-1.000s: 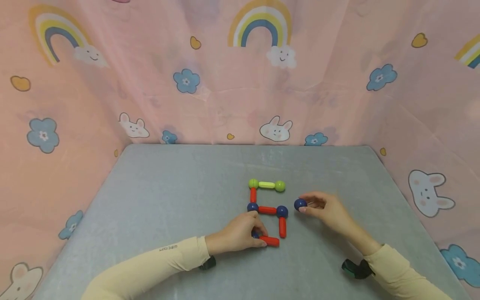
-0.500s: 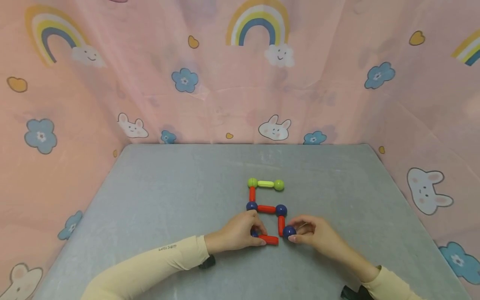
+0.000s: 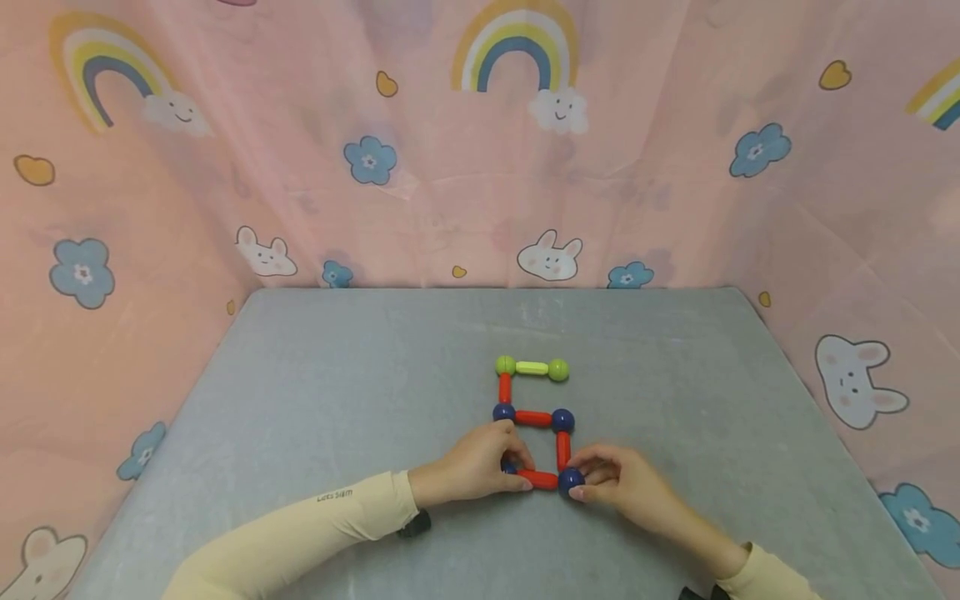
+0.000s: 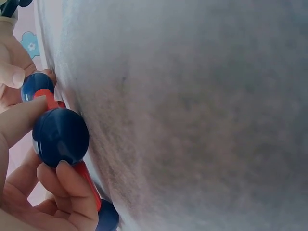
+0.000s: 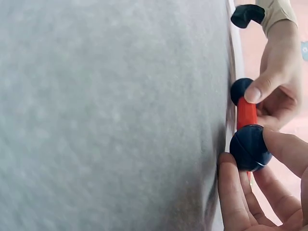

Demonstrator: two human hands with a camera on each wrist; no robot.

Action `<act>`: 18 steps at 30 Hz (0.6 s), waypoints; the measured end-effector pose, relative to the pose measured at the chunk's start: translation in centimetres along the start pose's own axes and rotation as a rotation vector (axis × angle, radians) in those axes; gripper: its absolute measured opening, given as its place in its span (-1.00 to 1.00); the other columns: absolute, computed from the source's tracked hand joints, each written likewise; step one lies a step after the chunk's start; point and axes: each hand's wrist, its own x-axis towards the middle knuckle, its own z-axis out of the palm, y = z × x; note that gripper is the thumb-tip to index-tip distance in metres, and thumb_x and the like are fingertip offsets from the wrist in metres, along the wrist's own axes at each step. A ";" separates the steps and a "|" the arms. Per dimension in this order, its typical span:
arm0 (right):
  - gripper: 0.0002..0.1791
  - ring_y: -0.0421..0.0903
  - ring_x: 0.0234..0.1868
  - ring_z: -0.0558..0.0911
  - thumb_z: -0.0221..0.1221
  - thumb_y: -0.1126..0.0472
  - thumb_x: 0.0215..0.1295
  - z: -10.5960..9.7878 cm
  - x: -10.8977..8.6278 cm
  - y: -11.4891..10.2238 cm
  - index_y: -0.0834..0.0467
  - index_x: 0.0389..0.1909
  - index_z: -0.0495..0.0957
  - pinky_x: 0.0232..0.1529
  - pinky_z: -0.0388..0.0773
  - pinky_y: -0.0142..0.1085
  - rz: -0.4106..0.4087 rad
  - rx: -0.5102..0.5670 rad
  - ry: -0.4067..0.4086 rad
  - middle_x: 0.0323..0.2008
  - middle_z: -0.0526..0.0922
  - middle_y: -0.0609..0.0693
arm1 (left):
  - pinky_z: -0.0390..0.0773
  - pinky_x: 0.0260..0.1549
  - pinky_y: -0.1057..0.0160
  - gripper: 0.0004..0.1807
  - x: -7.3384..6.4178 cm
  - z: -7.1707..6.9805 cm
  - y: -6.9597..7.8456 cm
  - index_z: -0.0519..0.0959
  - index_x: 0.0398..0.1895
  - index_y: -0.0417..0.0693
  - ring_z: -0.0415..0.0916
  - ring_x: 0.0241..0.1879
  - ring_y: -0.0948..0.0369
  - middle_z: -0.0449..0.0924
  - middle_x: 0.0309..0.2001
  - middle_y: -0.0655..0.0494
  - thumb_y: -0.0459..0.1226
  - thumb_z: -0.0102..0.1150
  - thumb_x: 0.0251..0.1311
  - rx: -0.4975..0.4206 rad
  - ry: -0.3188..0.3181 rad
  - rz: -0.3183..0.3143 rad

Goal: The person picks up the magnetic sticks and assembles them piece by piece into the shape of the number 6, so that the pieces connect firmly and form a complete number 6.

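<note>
My left hand (image 3: 476,462) grips the lower left corner of a flat figure of magnetic rods and balls, its fingers around a blue ball (image 4: 61,136) and its thumb by a red rod (image 3: 538,480). At that rod's right end, my right hand (image 3: 626,487) pinches another blue ball (image 3: 572,482), which touches the rod. Above it, an upright red rod (image 3: 563,450) reaches down from a blue ball (image 3: 562,420). A red crossbar rod (image 3: 533,419) runs left to a blue ball (image 3: 504,412), partly above my left fingers.
The figure's top has a green rod (image 3: 532,367) between two green balls, the left ball (image 3: 506,365) joined to a red rod (image 3: 505,389) below. Grey cloth covers the table (image 3: 337,375). A pink printed curtain (image 3: 420,217) stands behind and at both sides.
My right hand has brought its blue ball down and left, from beside the figure to the end of the bottom red rod. The left hand has stayed in place.
</note>
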 end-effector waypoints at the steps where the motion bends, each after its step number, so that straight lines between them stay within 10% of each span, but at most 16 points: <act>1: -0.52 -0.15 -0.27 0.68 0.45 0.11 0.08 0.1 0.0 0.0 0.23 -0.01 0.60 -0.27 0.61 -0.41 -0.004 0.005 -0.001 -0.19 0.71 0.09 | 0.39 -0.37 0.55 -0.81 0.0 0.0 0.0 0.75 -0.27 0.11 0.40 -0.37 0.46 0.50 -0.36 0.27 -0.13 0.50 0.04 0.001 0.000 0.001; 18: -0.58 -0.24 -0.35 0.66 0.47 0.11 0.05 0.8 -0.4 -0.3 0.18 -0.09 0.66 -0.34 0.62 -0.42 -0.041 -0.118 0.072 -0.25 0.72 0.03 | 0.36 -0.42 0.54 -0.80 0.3 -0.1 -0.1 0.75 -0.28 0.11 0.36 -0.41 0.45 0.48 -0.39 0.28 -0.11 0.51 0.02 0.013 -0.017 0.010</act>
